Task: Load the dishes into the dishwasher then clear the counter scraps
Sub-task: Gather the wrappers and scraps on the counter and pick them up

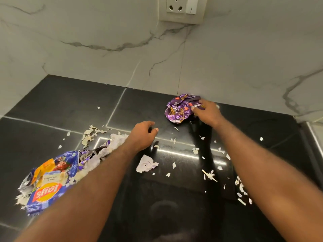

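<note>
Bench: dark polished stone, bounded at 12 o'clock by a white veined wall.
Right hand: extended toward 1 o'clock; the purple wrapper is pinched at its right edge between thumb and curled fingers.
Purple wrapper: crumpled foil, resting on the bench near the wall, at 1 o'clock from the left hand.
Left hand: held just over mid-bench, fingers loosely curled; nothing is seen in its grasp.
Crisp bag: blue and yellow, torn open, lying at 8 o'clock, partly covered by the left forearm.
Torn paper piece: pale, at 6 o'clock from the left hand.
Small scraps: white flakes scattered from 9 o'clock to 4 o'clock (densest beside the bag and under the right forearm).
Wall socket: mounted at 12 o'clock, above the wrapper.
</note>
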